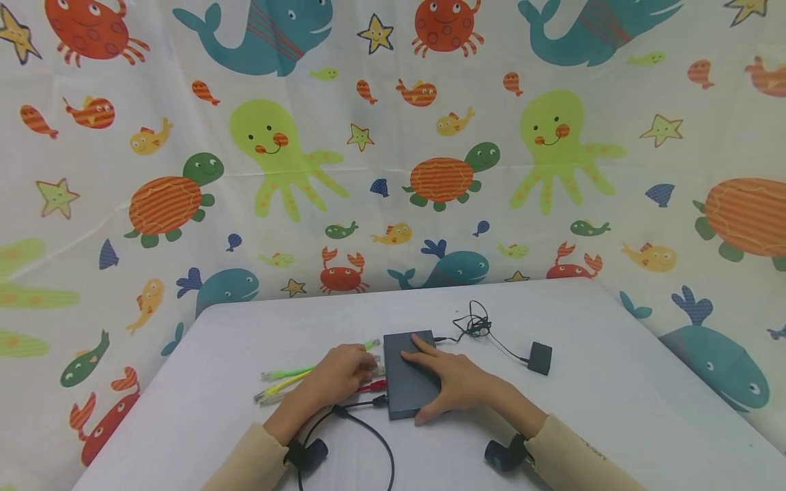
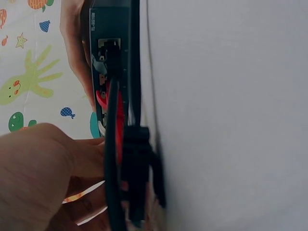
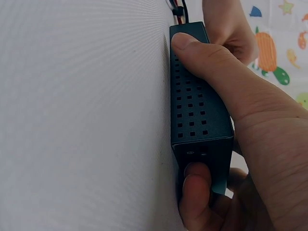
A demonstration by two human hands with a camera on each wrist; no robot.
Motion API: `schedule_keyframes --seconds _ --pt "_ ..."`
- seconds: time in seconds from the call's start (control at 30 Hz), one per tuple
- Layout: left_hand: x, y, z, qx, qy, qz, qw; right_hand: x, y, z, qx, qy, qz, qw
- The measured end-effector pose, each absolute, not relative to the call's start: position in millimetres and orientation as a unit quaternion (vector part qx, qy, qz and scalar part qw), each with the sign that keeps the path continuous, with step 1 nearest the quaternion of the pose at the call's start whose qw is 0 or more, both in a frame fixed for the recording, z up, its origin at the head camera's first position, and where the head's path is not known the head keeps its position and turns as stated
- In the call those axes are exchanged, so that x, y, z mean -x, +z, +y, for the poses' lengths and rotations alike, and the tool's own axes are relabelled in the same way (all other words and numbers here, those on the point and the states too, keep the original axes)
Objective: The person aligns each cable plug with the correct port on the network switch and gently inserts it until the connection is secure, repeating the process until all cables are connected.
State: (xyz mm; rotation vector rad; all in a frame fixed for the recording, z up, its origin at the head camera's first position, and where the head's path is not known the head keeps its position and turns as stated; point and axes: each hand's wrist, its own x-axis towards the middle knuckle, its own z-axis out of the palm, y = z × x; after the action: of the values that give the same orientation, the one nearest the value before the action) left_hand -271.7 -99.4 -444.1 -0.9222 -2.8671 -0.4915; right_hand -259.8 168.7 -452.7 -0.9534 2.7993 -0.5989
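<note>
A dark grey network switch (image 1: 405,389) lies flat on the white table, its port side facing left. My right hand (image 1: 460,378) grips it, thumb on the vented near side (image 3: 190,110) and fingers spread over the top and right side. Left of the ports, my left hand (image 1: 340,372) has curled fingers pinching a network cable at its plug; which cable is mostly hidden. A red network cable (image 1: 374,387) and a black network cable (image 1: 368,403) are plugged into the switch, the black one nearest me. Beyond the left hand lies a green network cable (image 1: 372,344), its clear plug apart from the switch.
Under the left forearm, a yellow cable (image 1: 279,389) and others lie with loose plugs leftward. The black cable (image 1: 383,443) loops toward the near edge. A thin power cord (image 1: 475,326) runs from the switch to a black adapter (image 1: 540,358). A printed curtain (image 1: 381,170) hangs behind.
</note>
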Motion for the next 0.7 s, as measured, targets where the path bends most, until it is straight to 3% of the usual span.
schedule_keyframes --seconds 0.7 --pt "269.1 -444.2 -97.1 0.29 -0.149 -0.944 0.052 259.3 -451.8 168.3 0.314 -0.2 0.926 0.064"
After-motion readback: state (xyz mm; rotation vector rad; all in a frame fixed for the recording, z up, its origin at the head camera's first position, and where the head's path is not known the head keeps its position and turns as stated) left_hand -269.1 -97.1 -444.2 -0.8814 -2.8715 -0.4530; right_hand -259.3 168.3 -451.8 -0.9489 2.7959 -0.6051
